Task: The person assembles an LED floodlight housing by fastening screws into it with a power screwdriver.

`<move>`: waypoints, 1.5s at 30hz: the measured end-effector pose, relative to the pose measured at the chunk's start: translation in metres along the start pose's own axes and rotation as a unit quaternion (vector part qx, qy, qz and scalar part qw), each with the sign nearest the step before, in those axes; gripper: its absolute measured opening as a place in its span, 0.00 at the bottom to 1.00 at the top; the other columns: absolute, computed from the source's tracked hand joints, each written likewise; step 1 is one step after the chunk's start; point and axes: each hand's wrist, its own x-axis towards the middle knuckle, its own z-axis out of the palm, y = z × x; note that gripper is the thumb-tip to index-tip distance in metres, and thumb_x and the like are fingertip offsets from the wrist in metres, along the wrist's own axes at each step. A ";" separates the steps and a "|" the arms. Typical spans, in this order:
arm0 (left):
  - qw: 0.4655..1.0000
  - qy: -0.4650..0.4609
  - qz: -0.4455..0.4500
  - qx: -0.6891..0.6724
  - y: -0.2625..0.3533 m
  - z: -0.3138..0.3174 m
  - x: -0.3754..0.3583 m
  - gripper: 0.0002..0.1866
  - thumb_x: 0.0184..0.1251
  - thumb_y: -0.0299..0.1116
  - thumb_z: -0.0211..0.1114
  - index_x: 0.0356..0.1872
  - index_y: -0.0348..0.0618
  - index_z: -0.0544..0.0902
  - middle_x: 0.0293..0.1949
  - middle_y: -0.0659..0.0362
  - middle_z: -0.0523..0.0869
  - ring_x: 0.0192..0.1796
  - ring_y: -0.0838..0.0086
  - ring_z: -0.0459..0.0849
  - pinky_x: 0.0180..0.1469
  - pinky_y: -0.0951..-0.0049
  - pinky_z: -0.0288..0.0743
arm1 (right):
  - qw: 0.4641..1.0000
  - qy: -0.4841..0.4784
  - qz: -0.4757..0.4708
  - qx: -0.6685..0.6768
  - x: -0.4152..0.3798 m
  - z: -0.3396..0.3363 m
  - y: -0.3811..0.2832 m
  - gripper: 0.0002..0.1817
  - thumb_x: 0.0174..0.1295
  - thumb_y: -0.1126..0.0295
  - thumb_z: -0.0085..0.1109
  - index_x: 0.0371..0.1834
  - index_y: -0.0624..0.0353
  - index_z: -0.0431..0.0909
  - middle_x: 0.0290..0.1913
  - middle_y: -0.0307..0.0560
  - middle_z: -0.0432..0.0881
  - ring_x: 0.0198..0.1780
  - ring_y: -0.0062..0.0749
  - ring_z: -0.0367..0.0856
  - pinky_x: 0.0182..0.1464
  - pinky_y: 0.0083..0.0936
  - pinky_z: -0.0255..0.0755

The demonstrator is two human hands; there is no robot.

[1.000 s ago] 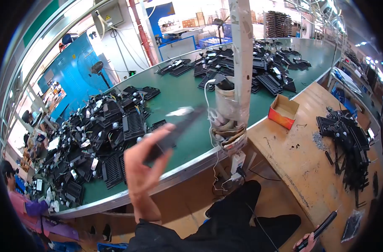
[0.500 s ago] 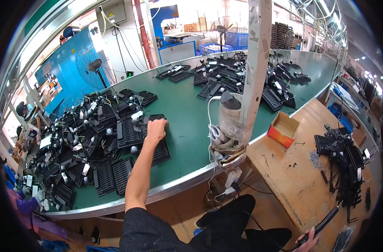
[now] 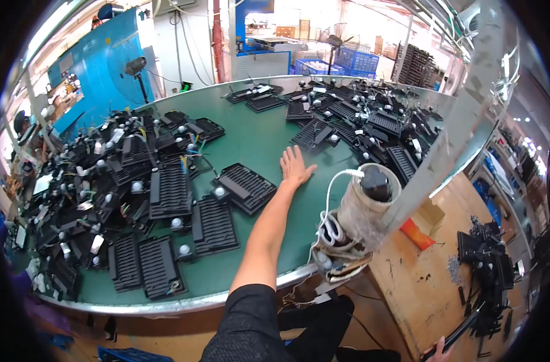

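My left hand point(image 3: 296, 168) is stretched out over the green conveyor surface point(image 3: 251, 136), fingers apart, holding nothing. Just to its left lies a black finned floodlight point(image 3: 247, 186) with a white domed sensor. Beyond the fingertips is another black floodlight point(image 3: 313, 134), at the edge of a far pile. At the bottom right, my right hand point(image 3: 439, 351) is partly cut off by the view and grips a slim black electric screwdriver point(image 3: 462, 330); its tip is hard to make out.
A large heap of floodlights point(image 3: 124, 175) covers the conveyor's left side. A slanted metal post point(image 3: 441, 160) and a taped tube with a dark tool point(image 3: 374, 184) stand at right. The wooden bench point(image 3: 401, 295) holds an orange-red box point(image 3: 416, 234) and black brackets point(image 3: 489, 259).
My left hand has let go of the floodlight at the left heap and moved right, opening. That floodlight now lies apart on the conveyor. The view has turned; my right hand still grips the screwdriver.
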 end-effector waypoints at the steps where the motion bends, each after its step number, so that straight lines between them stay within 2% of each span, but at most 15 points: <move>1: 0.999 0.021 -0.012 0.039 0.000 0.009 0.009 0.64 0.62 0.65 0.73 0.86 0.35 0.50 0.85 0.33 0.52 0.87 0.40 0.49 0.84 0.39 0.47 | 1.000 -0.005 -0.020 0.004 0.002 0.000 0.005 0.33 0.74 0.50 0.67 0.68 0.69 0.79 0.56 0.59 0.87 0.52 0.46 0.82 0.57 0.39 0.76; 5: 0.996 0.061 -0.018 0.057 -0.002 0.033 0.062 0.72 0.54 0.75 0.73 0.87 0.37 0.47 0.86 0.33 0.50 0.88 0.40 0.47 0.85 0.38 0.43 | 0.989 -0.057 -0.099 -0.097 0.035 -0.033 0.124 0.33 0.76 0.48 0.63 0.69 0.68 0.78 0.53 0.60 0.85 0.49 0.48 0.81 0.51 0.41 0.77; 8: 0.994 0.040 -0.008 0.102 0.003 0.038 0.088 0.76 0.47 0.79 0.75 0.87 0.37 0.49 0.85 0.33 0.52 0.87 0.39 0.49 0.85 0.39 0.44 | 0.994 -0.037 0.104 0.006 0.023 -0.011 0.067 0.32 0.79 0.45 0.55 0.66 0.66 0.78 0.51 0.58 0.82 0.47 0.48 0.80 0.48 0.45 0.77; 9: 0.993 0.072 0.000 0.090 -0.001 0.046 0.096 0.74 0.47 0.77 0.77 0.86 0.37 0.54 0.84 0.34 0.57 0.85 0.40 0.55 0.84 0.39 0.48 | 0.993 -0.033 -0.060 -0.096 0.023 -0.013 0.076 0.28 0.80 0.48 0.55 0.62 0.66 0.77 0.45 0.53 0.82 0.39 0.42 0.80 0.42 0.41 0.77; 13: 0.996 0.078 0.005 0.053 0.009 0.030 0.077 0.69 0.46 0.72 0.80 0.82 0.34 0.61 0.74 0.35 0.69 0.77 0.42 0.65 0.79 0.42 0.59 | 0.990 0.041 0.091 0.098 0.021 -0.002 0.066 0.21 0.76 0.62 0.65 0.61 0.68 0.75 0.32 0.45 0.80 0.27 0.29 0.74 0.31 0.27 0.71; 22: 0.969 -0.110 -0.014 0.219 -0.052 0.026 0.062 0.63 0.48 0.74 0.77 0.77 0.36 0.66 0.69 0.31 0.75 0.77 0.36 0.67 0.75 0.37 0.65 | 0.982 0.009 0.062 0.178 0.013 -0.006 0.044 0.14 0.75 0.62 0.67 0.42 0.63 0.77 0.30 0.40 0.79 0.26 0.26 0.73 0.29 0.27 0.69; 24: 0.982 -0.089 0.018 0.168 -0.036 -0.010 0.018 0.62 0.49 0.74 0.76 0.76 0.36 0.67 0.66 0.30 0.77 0.74 0.35 0.71 0.73 0.37 0.69 | 0.986 0.039 0.061 0.151 0.023 -0.007 0.077 0.20 0.73 0.61 0.68 0.58 0.65 0.79 0.35 0.48 0.86 0.29 0.36 0.81 0.33 0.33 0.75; 26: 0.989 -0.047 0.078 0.116 -0.020 -0.032 -0.020 0.60 0.51 0.75 0.75 0.74 0.36 0.69 0.62 0.30 0.80 0.66 0.32 0.79 0.65 0.39 0.78 | 0.957 0.075 0.051 0.276 0.025 -0.005 0.101 0.21 0.72 0.65 0.66 0.61 0.62 0.73 0.26 0.41 0.75 0.15 0.23 0.74 0.14 0.22 0.66; 30: 0.980 0.013 0.105 0.170 -0.035 -0.010 -0.024 0.39 0.56 0.55 0.77 0.63 0.39 0.78 0.52 0.33 0.86 0.56 0.36 0.86 0.55 0.44 0.84 | 0.952 0.059 0.065 0.293 0.023 -0.015 0.096 0.15 0.74 0.68 0.63 0.57 0.58 0.72 0.30 0.39 0.75 0.16 0.23 0.75 0.14 0.23 0.66; 34: 0.998 0.016 0.045 0.030 -0.059 0.012 0.004 0.18 0.73 0.40 0.57 0.54 0.39 0.81 0.48 0.32 0.90 0.58 0.35 0.87 0.56 0.42 0.82 | 0.942 0.041 0.044 0.331 0.022 -0.022 0.082 0.19 0.72 0.69 0.64 0.61 0.62 0.72 0.30 0.40 0.76 0.15 0.24 0.75 0.15 0.23 0.67; 35: 0.986 0.091 0.093 -0.102 -0.051 0.007 0.001 0.20 0.73 0.43 0.59 0.55 0.38 0.82 0.45 0.37 0.92 0.57 0.39 0.89 0.57 0.46 0.82 | 0.937 0.046 0.047 0.342 0.021 -0.023 0.080 0.20 0.71 0.70 0.64 0.62 0.63 0.72 0.30 0.41 0.76 0.15 0.25 0.75 0.15 0.23 0.67; 37: 0.970 -0.021 0.085 -0.226 -0.064 -0.008 0.026 0.25 0.73 0.49 0.59 0.60 0.40 0.83 0.49 0.42 0.93 0.57 0.45 0.90 0.60 0.46 0.81 | 0.934 0.061 0.052 0.349 0.022 -0.024 0.077 0.20 0.71 0.70 0.64 0.62 0.62 0.72 0.30 0.41 0.76 0.15 0.25 0.75 0.15 0.23 0.68; 38: 0.857 -0.147 -0.036 -0.492 -0.034 -0.038 0.008 0.27 0.76 0.52 0.58 0.61 0.41 0.84 0.51 0.46 0.93 0.53 0.52 0.91 0.59 0.50 0.81 | 0.933 0.060 0.057 0.350 0.022 -0.024 0.077 0.19 0.71 0.70 0.64 0.62 0.62 0.72 0.30 0.41 0.76 0.15 0.25 0.75 0.15 0.24 0.68; 39: 0.648 -0.253 -0.156 -0.701 0.003 -0.065 -0.033 0.28 0.79 0.56 0.57 0.61 0.42 0.86 0.53 0.50 0.93 0.49 0.59 0.92 0.58 0.53 0.82 | 0.932 0.061 0.059 0.353 0.022 -0.026 0.079 0.19 0.71 0.70 0.64 0.62 0.62 0.72 0.30 0.41 0.76 0.15 0.25 0.75 0.15 0.24 0.68; 45: 0.831 -0.178 -0.205 -0.485 -0.111 0.024 0.007 0.35 0.84 0.61 0.50 0.65 0.35 0.81 0.61 0.45 0.88 0.61 0.52 0.88 0.67 0.48 0.80 | 0.920 0.069 0.080 0.378 0.027 -0.025 0.080 0.17 0.72 0.67 0.65 0.58 0.61 0.73 0.29 0.42 0.76 0.16 0.26 0.76 0.15 0.25 0.68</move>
